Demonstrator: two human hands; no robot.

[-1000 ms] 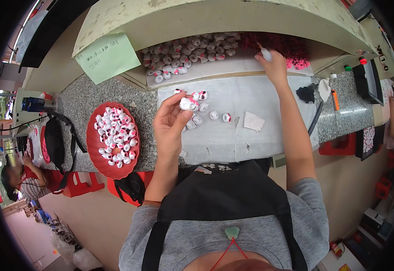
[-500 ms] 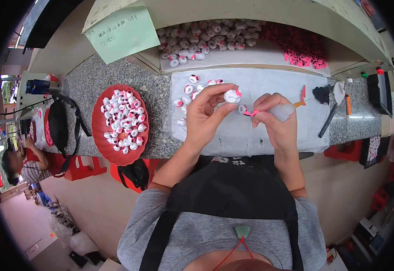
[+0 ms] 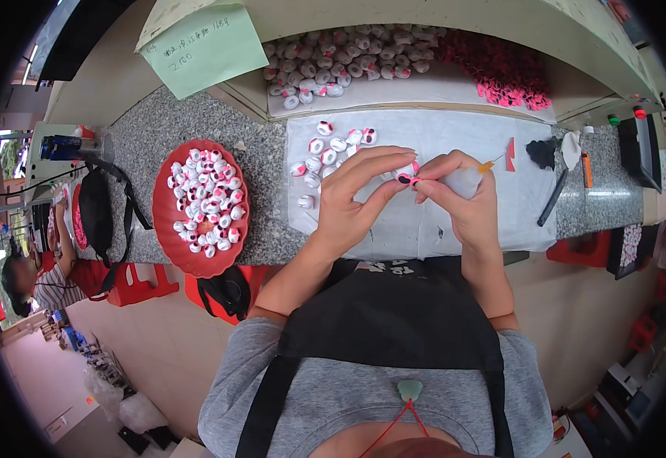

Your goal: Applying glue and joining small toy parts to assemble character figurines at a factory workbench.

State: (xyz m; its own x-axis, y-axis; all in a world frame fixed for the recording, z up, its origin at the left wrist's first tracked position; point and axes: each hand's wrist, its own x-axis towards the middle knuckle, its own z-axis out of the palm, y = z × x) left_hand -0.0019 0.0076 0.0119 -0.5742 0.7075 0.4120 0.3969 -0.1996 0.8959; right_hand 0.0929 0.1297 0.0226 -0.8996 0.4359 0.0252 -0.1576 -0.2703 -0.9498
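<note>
My left hand [image 3: 359,200] pinches a small white rounded piece with pink marks [image 3: 406,172] between thumb and fingers. My right hand [image 3: 466,210] holds a small pink-and-black piece [image 3: 407,181] in its fingertips, pressed against the white piece. Tucked in the same hand is a translucent squeeze bottle [image 3: 464,183] with an orange tip and thin needle, pointing away to the upper right. Fingers cover part of both small pieces. Several similar white-and-pink pieces [image 3: 328,156] lie on the white sheet [image 3: 394,229] beyond my left hand.
A red scalloped tray [image 3: 166,248] full of such pieces stands at left. On the shelf behind are heaped white pieces [image 3: 348,57] and pink-black ones [image 3: 508,84]. At right lie a pink scrap [image 3: 510,155], black cloth [image 3: 541,153] and an orange lighter-like stick [image 3: 587,171].
My hands have come together: the pink-and-black piece, apart from the white one before, now meets it. The bottle has shifted left, and my left hand has turned the white piece.
</note>
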